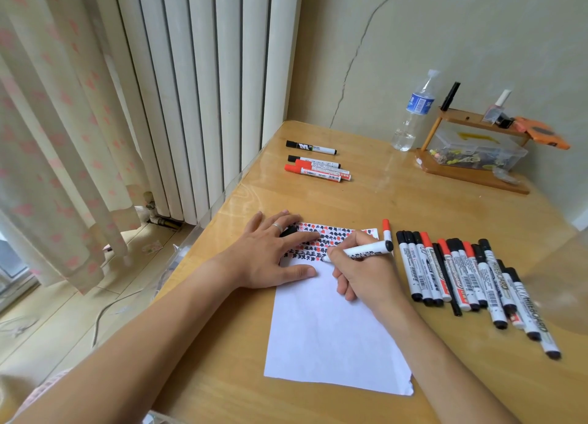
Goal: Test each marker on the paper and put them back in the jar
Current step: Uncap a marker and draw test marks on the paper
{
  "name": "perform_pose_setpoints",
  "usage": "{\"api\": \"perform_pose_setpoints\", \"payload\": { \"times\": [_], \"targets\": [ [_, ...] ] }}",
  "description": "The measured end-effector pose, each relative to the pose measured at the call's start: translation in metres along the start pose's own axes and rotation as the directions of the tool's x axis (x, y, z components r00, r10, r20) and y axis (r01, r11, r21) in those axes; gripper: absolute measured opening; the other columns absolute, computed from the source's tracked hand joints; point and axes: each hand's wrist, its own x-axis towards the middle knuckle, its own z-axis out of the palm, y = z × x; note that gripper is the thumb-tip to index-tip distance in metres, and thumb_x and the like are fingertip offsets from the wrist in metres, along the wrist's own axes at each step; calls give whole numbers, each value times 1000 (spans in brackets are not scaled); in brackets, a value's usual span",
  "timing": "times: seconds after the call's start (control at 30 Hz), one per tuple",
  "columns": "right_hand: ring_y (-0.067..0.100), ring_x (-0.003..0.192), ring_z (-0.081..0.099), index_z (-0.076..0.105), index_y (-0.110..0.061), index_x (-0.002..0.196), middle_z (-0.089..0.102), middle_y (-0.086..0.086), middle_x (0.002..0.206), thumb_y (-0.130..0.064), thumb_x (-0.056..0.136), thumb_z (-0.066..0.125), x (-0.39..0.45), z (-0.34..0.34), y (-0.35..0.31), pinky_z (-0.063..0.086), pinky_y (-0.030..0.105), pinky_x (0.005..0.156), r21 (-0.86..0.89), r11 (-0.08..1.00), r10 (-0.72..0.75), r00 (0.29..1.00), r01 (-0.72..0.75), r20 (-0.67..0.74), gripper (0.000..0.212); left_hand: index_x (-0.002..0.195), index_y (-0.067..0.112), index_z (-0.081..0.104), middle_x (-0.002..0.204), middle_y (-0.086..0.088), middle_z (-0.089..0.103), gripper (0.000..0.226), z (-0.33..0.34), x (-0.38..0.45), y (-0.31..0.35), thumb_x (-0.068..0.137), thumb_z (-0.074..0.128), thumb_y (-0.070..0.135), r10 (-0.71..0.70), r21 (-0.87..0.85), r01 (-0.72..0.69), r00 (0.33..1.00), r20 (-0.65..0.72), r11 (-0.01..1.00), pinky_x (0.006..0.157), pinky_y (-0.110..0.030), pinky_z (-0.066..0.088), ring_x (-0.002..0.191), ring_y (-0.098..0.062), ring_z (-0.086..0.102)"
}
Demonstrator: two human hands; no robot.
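Right hand pinches marker, tip on paper — left hand spread flat, pressing paper.

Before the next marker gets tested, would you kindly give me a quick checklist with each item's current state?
1. Paper held flat by left hand: ok.
2. Marker gripped in right hand, tip on paper: ok.
3. Blank space left below the marks: ok.
4. Its cap at hand: cannot tell.
5. Jar within view for returns: not ok.
6. Row of markers beside the paper: ok.
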Motion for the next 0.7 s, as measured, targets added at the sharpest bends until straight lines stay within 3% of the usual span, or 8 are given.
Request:
{"api": "perform_pose_setpoints", "payload": {
  "times": [0.53,0.7],
  "targets": [
    [23,42,53,58,-9,84,62,12,59,-15,93,68,1,0,1,38,26,41,-10,1000,7,1000,-8,-10,15,153,59,19,166,9,17,77,2,1,-3,83,26,90,17,-20,-17,1000,-18,1000,125,-52,-5,157,-13,0],
    [24,42,55,59,-8,87,62,9,58,-16,95,69,2,0,2,39,26,40,20,1000,-3,1000,4,-19,15,156,43,16,160,6,30,78,-1,-1,-3,92,40,79,2,-125,-11,997,-73,992,125,-52,0,155,-14,15]
  ]
}}
